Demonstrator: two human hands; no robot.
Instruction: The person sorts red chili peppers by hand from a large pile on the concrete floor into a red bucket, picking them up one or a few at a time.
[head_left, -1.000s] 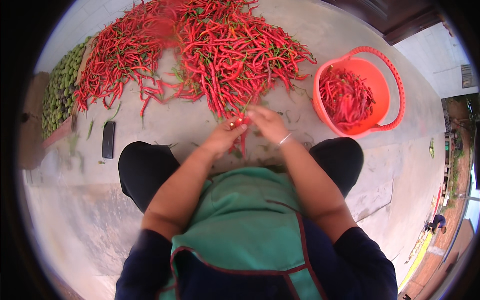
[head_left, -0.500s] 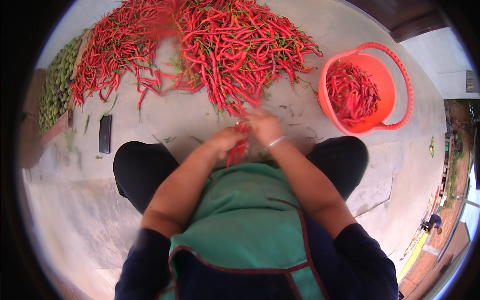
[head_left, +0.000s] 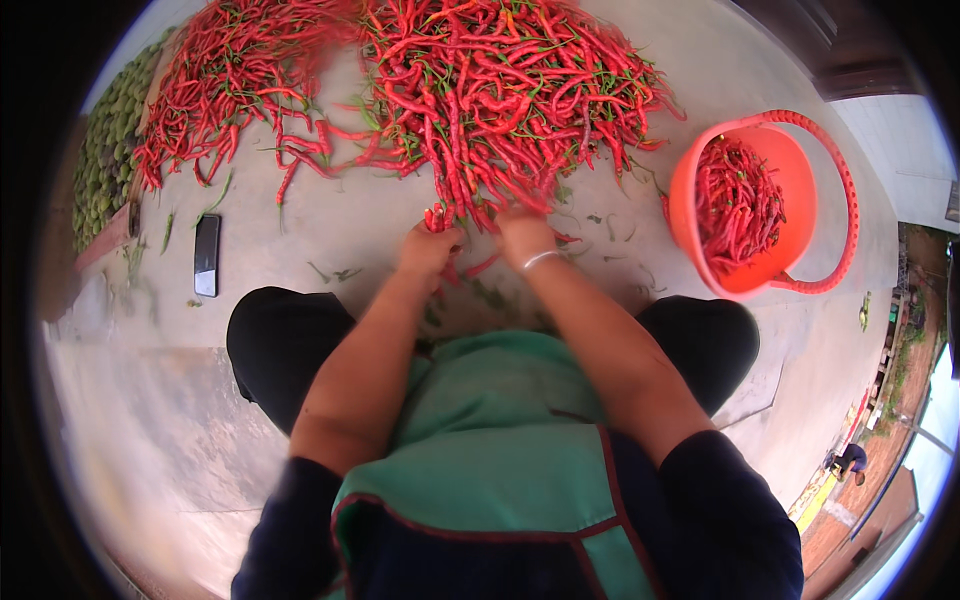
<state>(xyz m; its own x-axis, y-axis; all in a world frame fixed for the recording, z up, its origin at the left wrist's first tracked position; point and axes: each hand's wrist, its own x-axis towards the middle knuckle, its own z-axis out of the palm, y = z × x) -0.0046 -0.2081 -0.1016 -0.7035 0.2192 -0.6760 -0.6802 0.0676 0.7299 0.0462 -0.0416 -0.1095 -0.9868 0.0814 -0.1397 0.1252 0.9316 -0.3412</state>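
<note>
My left hand [head_left: 430,250] is closed round a small bunch of red chili peppers [head_left: 438,217]; their ends stick out above the fist and more red shows below it. Beside it, my right hand [head_left: 525,238] is curled at the near edge of a big heap of red chili peppers [head_left: 500,110] with green stems. Red chilies show on both sides of its fingers, which are partly hidden and a little blurred, and it appears to grip some. A silvery band [head_left: 543,259] circles the right wrist.
An orange-red basket [head_left: 683,215] with a looped handle stands at the right, partly filled with chilies. Another chili heap [head_left: 225,90] spreads at the far left. A black phone [head_left: 206,256] lies on the floor near green produce [head_left: 105,165]. Stem scraps lie about.
Both hands have moved forward to the heap and a little apart; the left still holds chilies. The view has shifted slightly, so the basket appears farther right.
</note>
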